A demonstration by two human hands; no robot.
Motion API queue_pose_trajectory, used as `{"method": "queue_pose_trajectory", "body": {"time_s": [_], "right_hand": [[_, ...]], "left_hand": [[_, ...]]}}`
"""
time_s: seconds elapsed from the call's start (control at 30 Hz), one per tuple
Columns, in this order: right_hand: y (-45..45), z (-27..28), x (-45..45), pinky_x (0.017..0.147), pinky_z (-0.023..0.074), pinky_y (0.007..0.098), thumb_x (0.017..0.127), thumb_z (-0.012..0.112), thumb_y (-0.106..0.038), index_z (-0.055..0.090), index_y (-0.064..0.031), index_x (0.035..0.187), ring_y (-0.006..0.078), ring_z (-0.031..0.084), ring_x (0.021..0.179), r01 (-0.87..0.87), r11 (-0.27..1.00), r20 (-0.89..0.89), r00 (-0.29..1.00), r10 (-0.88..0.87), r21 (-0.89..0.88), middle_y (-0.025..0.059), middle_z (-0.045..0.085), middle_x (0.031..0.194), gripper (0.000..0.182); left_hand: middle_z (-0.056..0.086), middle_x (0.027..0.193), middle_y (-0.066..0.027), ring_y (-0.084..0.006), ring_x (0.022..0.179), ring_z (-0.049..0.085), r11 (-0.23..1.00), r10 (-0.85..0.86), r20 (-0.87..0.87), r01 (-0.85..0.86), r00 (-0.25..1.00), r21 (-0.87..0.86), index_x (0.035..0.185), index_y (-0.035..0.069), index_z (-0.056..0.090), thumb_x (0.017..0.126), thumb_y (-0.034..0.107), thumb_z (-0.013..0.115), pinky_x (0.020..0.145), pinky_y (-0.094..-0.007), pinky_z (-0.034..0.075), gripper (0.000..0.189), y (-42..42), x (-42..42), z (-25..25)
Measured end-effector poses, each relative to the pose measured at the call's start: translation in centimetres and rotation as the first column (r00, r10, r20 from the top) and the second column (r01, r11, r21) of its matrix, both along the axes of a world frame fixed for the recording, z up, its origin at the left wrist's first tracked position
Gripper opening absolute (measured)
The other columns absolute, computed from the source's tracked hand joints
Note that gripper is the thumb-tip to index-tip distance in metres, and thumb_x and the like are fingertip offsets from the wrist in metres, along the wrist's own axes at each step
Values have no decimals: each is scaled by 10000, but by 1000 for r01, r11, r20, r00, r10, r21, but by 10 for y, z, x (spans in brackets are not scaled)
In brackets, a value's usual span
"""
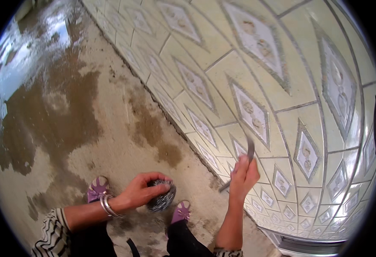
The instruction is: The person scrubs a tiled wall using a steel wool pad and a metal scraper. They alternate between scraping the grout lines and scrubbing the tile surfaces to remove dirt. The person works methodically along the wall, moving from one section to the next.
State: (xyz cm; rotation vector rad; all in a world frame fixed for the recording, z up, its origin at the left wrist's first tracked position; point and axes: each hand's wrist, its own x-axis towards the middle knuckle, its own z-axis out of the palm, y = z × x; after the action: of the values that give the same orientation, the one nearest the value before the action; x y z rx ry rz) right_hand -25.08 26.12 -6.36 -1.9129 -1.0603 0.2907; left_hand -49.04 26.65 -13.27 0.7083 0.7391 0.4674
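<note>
My left hand (139, 191) grips a grey steel-wool scouring pad (163, 200) above the concrete floor, between my two shoes. My right hand (244, 175) is closed around a slim metal tool (251, 147) in front of the tiled wall (220, 135). The tool's upper end is curved, dark and somewhat blurred. Its thin lower end (224, 187) sticks out below the fist, near the foot of the wall. Whether the tool touches the tiles, I cannot tell. Cream tiles with white, grey-edged diamond patterns cover the wall.
Concrete floor (117, 154) with dark wet patches (53, 119) stretches to the left; shiny water (30, 54) lies at the far left. A rough, dark joint (162, 110) runs along the wall's base. Purple shoes (180, 212) stand on the floor. A metal-framed opening (310, 245) shows at bottom right.
</note>
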Motion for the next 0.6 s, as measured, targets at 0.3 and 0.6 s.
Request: {"method": "queue_pose_trajectory", "body": {"time_s": [0.3,0.6], "right_hand": [[-117,-57,32,349,238,202,903,433,-143,469,-14,748,41,281,407,222,975,-499,844,-198,-11,-28,314,502,205],[-176,-76,58,374,277,204,890,456,-159,548,-9,835,62,354,443,210,963,-568,778,-269,-168,-6,415,578,184]], "left_hand": [[467,1082,-126,-295,1020,473,-400,237,469,-354,851,845,1003,97,571,659,176,713,834,-390,427,380,81,194,84],[478,1001,-37,-246,980,462,-886,288,507,25,812,463,927,219,583,653,196,652,781,-376,420,283,156,196,51]]}}
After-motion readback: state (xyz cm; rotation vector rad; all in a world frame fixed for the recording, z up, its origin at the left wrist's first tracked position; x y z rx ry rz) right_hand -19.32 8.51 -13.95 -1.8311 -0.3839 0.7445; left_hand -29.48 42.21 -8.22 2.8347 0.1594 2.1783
